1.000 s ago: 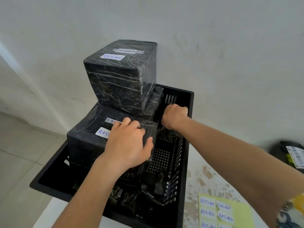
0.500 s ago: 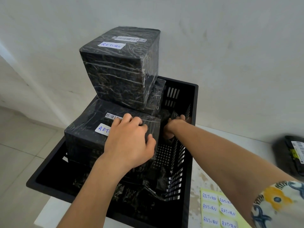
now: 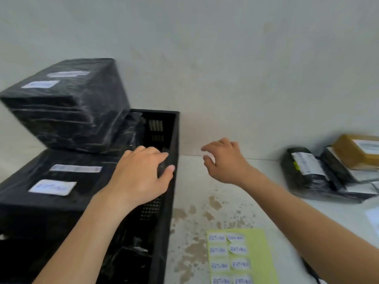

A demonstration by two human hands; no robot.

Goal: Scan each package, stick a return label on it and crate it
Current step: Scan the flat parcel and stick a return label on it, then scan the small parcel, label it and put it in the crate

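The left hand [image 3: 141, 177] lies across the near right corner of a large black plastic-wrapped box [image 3: 47, 193], its fingers curled over the box's right edge and its thumb against the inner wall of the black slotted plastic crate [image 3: 174, 136]; whether it truly grips the box or only rests on it cannot be told through the blur. That box sits in the crate and rises above its rim, with a white barcode strip and a white handwritten return sticker [image 3: 52, 187] on its top face. A second black plastic-wrapped box [image 3: 67, 111] stands on top of it, turned at an angle, and it too carries a barcode strip and a small white sticker. Down in the crate's near end, crumpled black wrapped parcels [image 3: 131, 257] lie low beside the big box. The right hand [image 3: 223, 160] hangs in the air over the pale, brown-stained bench [image 3: 205, 208], just right of the crate, holding nothing, its fingers spread and loosely bent. At the bench's far right, against the wall, lies a heap of unprocessed packages: a black wrapped parcel with a white shipping label [image 3: 303, 169] and, behind it, a brown taped carton [image 3: 356, 150] resting on flatter black mailers. Near the bench's front edge lies a yellow-green backing sheet [image 3: 260, 257] bearing two columns of white return stickers.
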